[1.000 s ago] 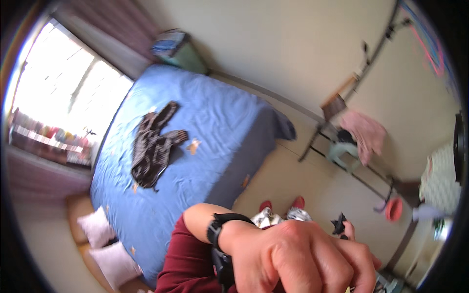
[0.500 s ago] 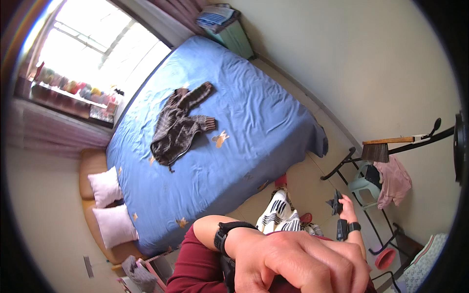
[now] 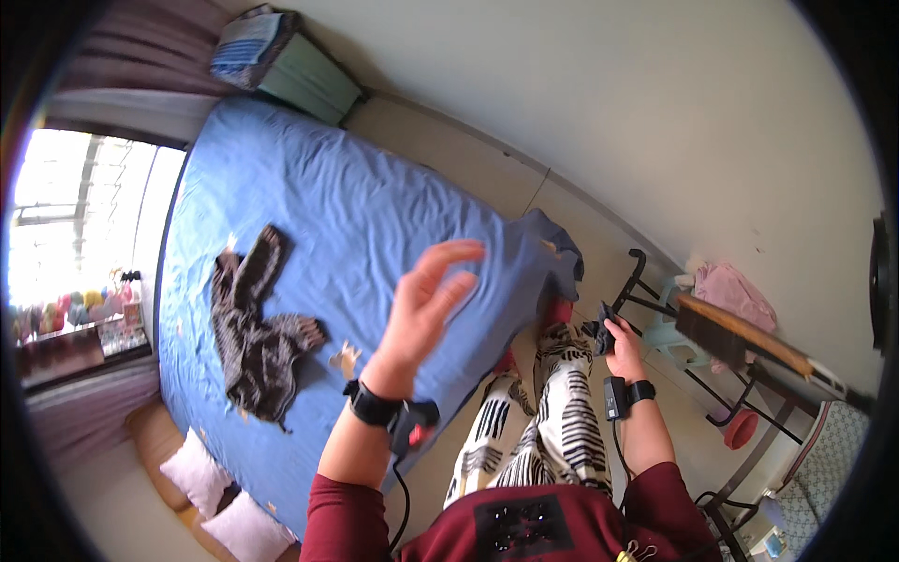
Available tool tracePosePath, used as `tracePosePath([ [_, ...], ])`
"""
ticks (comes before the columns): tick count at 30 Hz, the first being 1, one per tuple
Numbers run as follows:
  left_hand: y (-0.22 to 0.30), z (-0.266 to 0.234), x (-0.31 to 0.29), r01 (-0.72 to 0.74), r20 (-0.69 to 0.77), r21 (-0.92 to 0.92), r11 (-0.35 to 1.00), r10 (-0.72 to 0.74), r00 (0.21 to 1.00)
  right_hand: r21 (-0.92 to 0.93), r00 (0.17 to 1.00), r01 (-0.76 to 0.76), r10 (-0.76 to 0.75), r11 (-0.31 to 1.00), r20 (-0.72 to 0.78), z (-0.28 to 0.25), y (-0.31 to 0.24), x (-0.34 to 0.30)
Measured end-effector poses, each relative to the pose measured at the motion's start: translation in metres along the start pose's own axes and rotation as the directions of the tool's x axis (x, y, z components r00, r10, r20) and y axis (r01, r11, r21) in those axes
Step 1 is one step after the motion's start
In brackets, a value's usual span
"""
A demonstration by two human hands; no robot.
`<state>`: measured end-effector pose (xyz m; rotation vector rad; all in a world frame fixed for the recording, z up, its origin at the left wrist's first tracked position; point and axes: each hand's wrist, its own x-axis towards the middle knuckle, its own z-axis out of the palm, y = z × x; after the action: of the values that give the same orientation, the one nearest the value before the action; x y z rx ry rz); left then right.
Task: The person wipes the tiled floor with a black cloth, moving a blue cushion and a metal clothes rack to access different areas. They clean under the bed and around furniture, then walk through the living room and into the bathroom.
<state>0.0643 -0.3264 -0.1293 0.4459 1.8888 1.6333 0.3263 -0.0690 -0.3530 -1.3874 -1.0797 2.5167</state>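
Observation:
My left hand (image 3: 423,314) is raised over the blue-covered bed (image 3: 393,201), slightly blurred, with its fingers apart and nothing in it. Low at my right side, my right hand (image 3: 625,347) grips a small dark, crumpled piece that looks like cloth (image 3: 601,330); its exact kind is hard to make out. A dark brown patterned long-sleeved garment (image 3: 251,337) lies spread on the bed, one sleeve stretched toward the far side and the other toward me. Neither hand touches it.
Two pale pillows (image 3: 195,471) rest by the wooden headboard. A green cabinet (image 3: 314,80) stands past the bed's far end. On my right are a wooden-handled brush (image 3: 740,332), a black metal rack (image 3: 637,281), a stool (image 3: 670,342) with pink cloth (image 3: 735,292), and a red basin (image 3: 741,429).
My left hand has dropped away from close before the camera and now hovers over the bed, fingers spread. The view has turned, shifting the garment leftward. My right hand keeps its hold.

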Motion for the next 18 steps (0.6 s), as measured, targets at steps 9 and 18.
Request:
tracePosePath([
  [9, -0.288, -0.149, 0.149, 0.292, -0.353, 0.809, 0.510, 0.026, 0.935, -0.260, 0.994, -0.085, 0.064, 0.962, -0.088, 0.019, 0.023, 0.245],
  [18, -0.314, -0.120, 0.178, 0.416, -0.450, 0.890, 0.185, 0.216, 0.867, -0.851, 0.870, 0.362, 0.466, -0.380, 0.162, 0.058, 0.036, 0.379],
])
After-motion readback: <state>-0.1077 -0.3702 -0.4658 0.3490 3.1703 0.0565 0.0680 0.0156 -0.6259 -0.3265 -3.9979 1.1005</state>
